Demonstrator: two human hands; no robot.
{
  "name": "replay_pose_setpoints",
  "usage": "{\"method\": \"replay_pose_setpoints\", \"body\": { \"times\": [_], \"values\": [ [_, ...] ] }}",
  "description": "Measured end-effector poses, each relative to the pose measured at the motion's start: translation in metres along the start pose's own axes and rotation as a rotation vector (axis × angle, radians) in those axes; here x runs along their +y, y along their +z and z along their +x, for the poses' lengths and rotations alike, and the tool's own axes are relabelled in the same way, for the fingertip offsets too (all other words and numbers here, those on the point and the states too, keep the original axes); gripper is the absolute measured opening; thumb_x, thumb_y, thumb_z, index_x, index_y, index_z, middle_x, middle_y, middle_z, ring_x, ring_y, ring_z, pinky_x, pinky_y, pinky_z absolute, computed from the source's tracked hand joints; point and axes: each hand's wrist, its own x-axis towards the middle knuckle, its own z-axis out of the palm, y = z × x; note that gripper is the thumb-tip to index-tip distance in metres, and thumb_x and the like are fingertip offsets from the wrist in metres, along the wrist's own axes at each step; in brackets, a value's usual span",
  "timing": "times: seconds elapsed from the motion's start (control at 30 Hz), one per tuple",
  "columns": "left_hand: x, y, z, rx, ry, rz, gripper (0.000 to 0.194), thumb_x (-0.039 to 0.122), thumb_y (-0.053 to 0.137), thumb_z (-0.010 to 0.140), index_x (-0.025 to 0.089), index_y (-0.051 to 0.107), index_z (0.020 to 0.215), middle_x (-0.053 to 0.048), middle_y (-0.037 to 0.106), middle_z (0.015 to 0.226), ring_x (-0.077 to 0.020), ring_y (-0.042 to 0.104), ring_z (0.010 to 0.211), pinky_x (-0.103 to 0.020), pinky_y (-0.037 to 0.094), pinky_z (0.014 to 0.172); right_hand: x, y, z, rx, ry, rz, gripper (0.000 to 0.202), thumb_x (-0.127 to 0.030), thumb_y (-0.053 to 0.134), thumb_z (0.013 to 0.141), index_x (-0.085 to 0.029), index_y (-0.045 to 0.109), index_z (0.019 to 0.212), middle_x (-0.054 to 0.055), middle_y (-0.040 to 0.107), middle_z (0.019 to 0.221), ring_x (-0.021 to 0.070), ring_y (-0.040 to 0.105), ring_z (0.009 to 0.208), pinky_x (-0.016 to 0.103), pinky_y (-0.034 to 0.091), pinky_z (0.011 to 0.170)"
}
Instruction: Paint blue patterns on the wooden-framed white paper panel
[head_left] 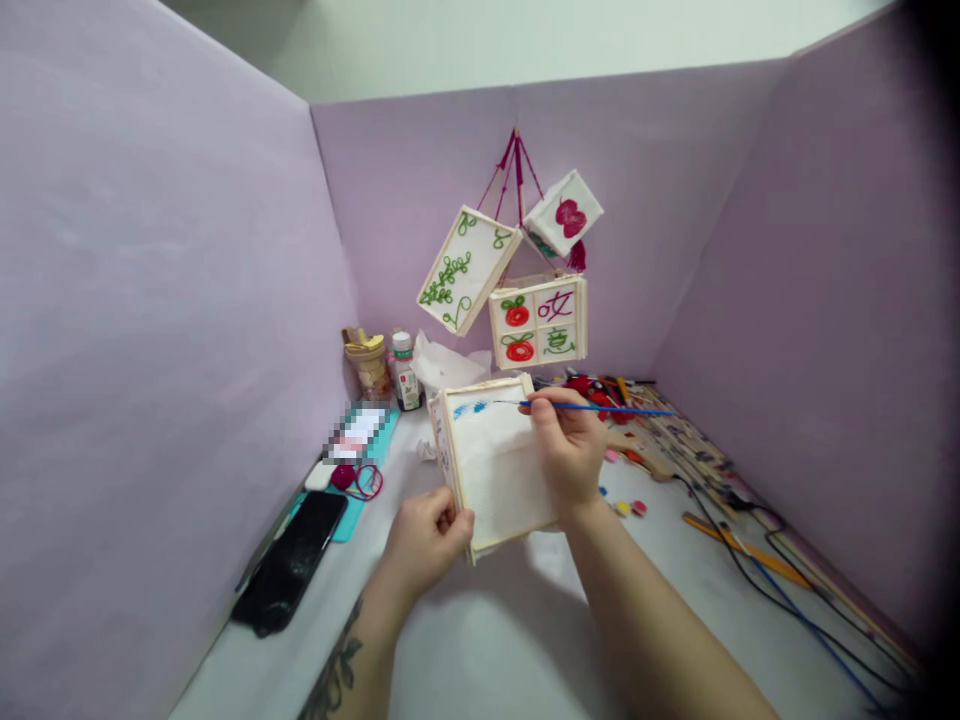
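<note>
Pale purple walls [165, 330] close off a white bench [495, 645] to the left, right and far side, and in the middle of it sits the fun part: a wooden-framed box [499, 490], tilted up, with two blue dabs [474, 408] near the far left corner of its white panel. Left hand [429, 535] is curled with the thumb clamped on the near left edge of the frame, and right hand [574, 450] is pinching a thin blue brush [600, 408] pretty close to the bristles. IMO keep that left grip on the wood only, since the panel looks thin and could dent. Go light with just the tip, and work toward the right so your palm stays off paint that's probably wet. Can't tell if the bristles are actually touching or if the box's underside rests on the bench. Right hand blocks part of the panel's right side, and the marks on the box's left face [441, 440] are too edge-on to read. Beyond it, the hanging boxes [538, 322] show clearly, but at left a device screen [361, 432] is pixelated, the clutter [675, 440] at right is mush, and the far right edge goes black.
</note>
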Motion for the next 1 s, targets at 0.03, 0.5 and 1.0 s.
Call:
{"method": "replay_pose_setpoints", "body": {
  "times": [0.03,0.5,1.0],
  "values": [
    [-0.0002,0.0002,0.0001,-0.001,0.002,0.000,0.031,0.036,0.047,0.081,0.019,0.037,0.057,0.004,0.042,0.054,-0.0104,0.041,0.053,-0.023,0.027,0.052,0.0015,-0.0004,-0.0007,-0.026,-0.032,-0.037,0.013,-0.031,0.057,0.086,-0.020,0.064,0.082,0.002,0.065,0.076,0.0169,0.065,0.072,0.030,0.051,0.066],
    [-0.0011,-0.0001,-0.0007,0.000,0.012,-0.008,0.032,0.037,0.047,0.082,0.019,0.037,0.057,0.004,0.041,0.055,-0.0100,0.040,0.053,-0.022,0.028,0.052,0.0094,0.0029,0.0013,-0.030,-0.187,-0.215,0.009,-0.025,0.057,0.085,-0.022,0.065,0.083,0.003,0.063,0.080,0.0188,0.059,0.083,0.036,0.048,0.078],
    [-0.0019,0.0019,-0.0005,0.007,0.024,-0.010,0.032,0.037,0.047,0.082,0.019,0.038,0.057,0.004,0.041,0.054,-0.0096,0.040,0.052,-0.022,0.028,0.051,0.0088,0.0038,0.0013,0.013,-0.244,-0.294,0.011,-0.027,0.057,0.086,-0.022,0.066,0.084,0.004,0.063,0.082,0.0203,0.058,0.085,0.039,0.046,0.082]
  ]
}}
